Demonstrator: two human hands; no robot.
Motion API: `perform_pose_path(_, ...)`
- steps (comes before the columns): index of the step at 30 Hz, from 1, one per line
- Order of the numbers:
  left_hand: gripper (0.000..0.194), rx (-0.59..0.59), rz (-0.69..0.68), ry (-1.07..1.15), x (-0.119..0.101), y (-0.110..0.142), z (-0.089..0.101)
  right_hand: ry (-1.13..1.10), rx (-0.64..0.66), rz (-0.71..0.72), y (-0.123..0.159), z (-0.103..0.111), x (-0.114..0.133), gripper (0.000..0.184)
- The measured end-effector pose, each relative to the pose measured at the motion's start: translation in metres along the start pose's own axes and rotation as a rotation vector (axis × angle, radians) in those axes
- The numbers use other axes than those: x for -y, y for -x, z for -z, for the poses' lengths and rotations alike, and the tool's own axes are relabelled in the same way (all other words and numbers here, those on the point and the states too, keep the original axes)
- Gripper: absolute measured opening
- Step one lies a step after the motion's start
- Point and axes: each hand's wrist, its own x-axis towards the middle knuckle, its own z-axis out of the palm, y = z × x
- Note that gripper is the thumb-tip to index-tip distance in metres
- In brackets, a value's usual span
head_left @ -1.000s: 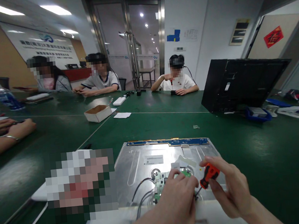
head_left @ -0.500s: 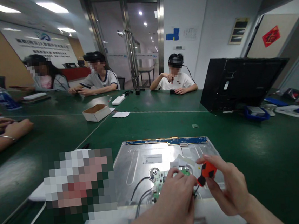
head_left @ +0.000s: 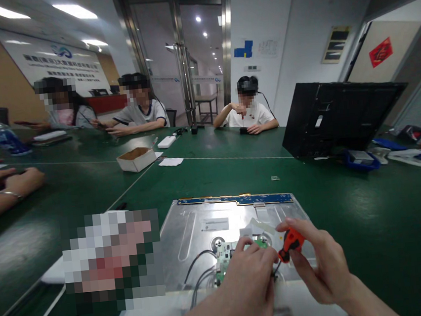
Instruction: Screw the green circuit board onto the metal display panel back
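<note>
An orange and black screwdriver point(head_left: 292, 242) sits between the thumb and fingers of my right hand point(head_left: 322, 261), its thin shaft slanting down to the left. My left hand point(head_left: 250, 278) is curled over a green circuit board point(head_left: 223, 253), its fingers bent close by the shaft. The left fingertips and the screwdriver's tip are hidden, so I cannot tell what they pinch. Beneath lies a silver metal display panel point(head_left: 188, 239) with a blue circuit strip point(head_left: 237, 200) along its far edge. Dark cables point(head_left: 201, 278) run from the board's left side.
A black monitor point(head_left: 340, 115) stands at the back right beside a blue tray point(head_left: 361, 159). A small open box point(head_left: 136, 159) and white paper point(head_left: 171, 162) lie further off on the green table point(head_left: 379, 211). Three people sit across; another person's hands point(head_left: 22, 182) show at left.
The screwdriver's handle has turned slightly in my right hand; its black patches show differently. My left hand stays in place. Across the table, the middle person's hand has risen a little.
</note>
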Motion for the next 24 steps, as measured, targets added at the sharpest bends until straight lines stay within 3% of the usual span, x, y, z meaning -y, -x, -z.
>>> perform_pose_path(8, 0.028, 0.017, 0.006, 0.012, 0.0007, -0.0001, -0.0004, 0.031, -0.081, 0.006, 0.0, -0.0068, -0.0044, 0.043)
perform_pose_path(17, 0.025, -0.001, 0.0, 0.003, -0.0005, 0.0, -0.0002, -0.019, 0.003, -0.022, -0.0015, 0.0013, -0.0005, 0.046)
perform_pose_path(24, 0.025, 0.005, 0.006, 0.005, 0.0002, 0.0001, 0.0008, 0.05, -0.085, 0.001, -0.0014, -0.005, -0.0015, 0.04)
